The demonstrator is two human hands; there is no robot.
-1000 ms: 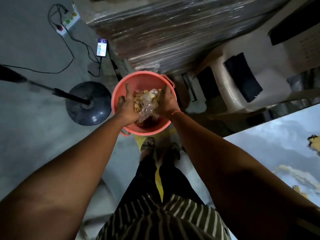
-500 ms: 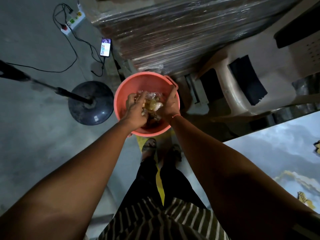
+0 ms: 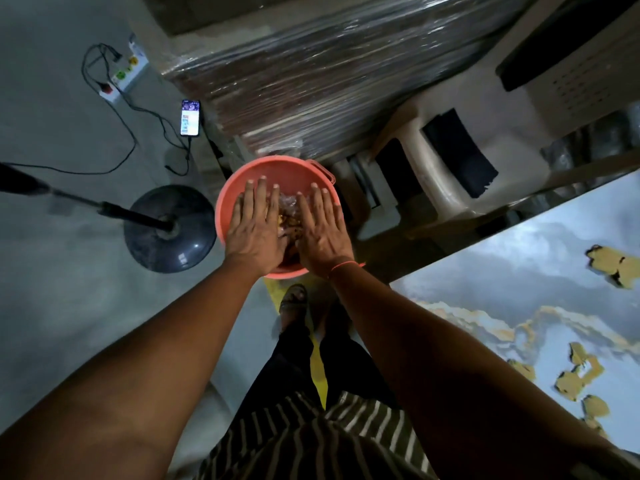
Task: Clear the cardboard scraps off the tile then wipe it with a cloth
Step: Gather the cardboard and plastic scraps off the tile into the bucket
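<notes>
Now, step: dumping a load into the bucket [image 3: 242,188], both hands flat over it.
Left hand [image 3: 254,230]: fingers straight and spread, holding nothing.
Right hand [image 3: 320,233]: the same, palm down, nothing in its grip.
Scraps: some lie in the bucket [image 3: 289,221] between the hands; more [image 3: 576,377] lie on the tile [image 3: 519,271], near right.
Doing it well: I'd shake the palms clean above the rim so no bits fall on the floor.
Around: fan base [image 3: 169,230] left, phone [image 3: 190,117] far left, wrapped stack [image 3: 311,81] beyond.
In the way: the bucket sits low, just beside the feet.
Cloth: not in sight.
</notes>
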